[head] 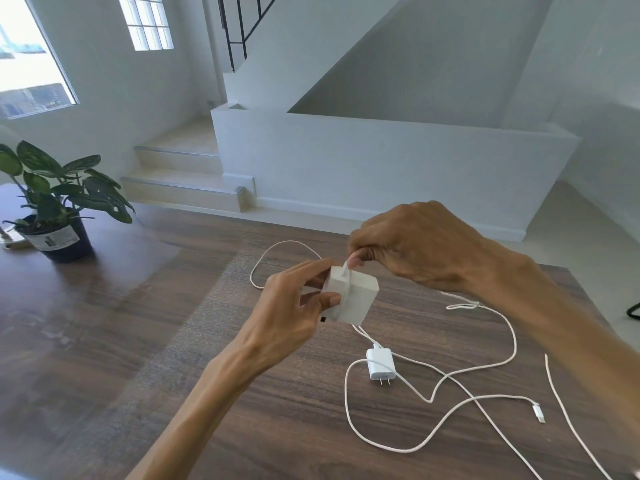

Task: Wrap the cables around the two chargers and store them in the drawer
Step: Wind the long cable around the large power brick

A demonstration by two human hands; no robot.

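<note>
A large white square charger (356, 297) is held above the wooden table (138, 341). My left hand (294, 306) grips its left side. My right hand (415, 247) pinches the white cable (347, 268) where it crosses the charger's top face. That cable runs down over the charger and trails onto the table. A smaller white charger (381, 363) lies flat on the table below, prongs toward me. Its white cable (433, 441) loops loosely around it and ends in a plug (539, 414) at the right.
A potted plant (59, 209) stands at the table's far left. More white cable lies in loops (277, 258) behind my hands and along the table's right side (571, 427). Beyond the table are steps and a white stair wall. No drawer is in view.
</note>
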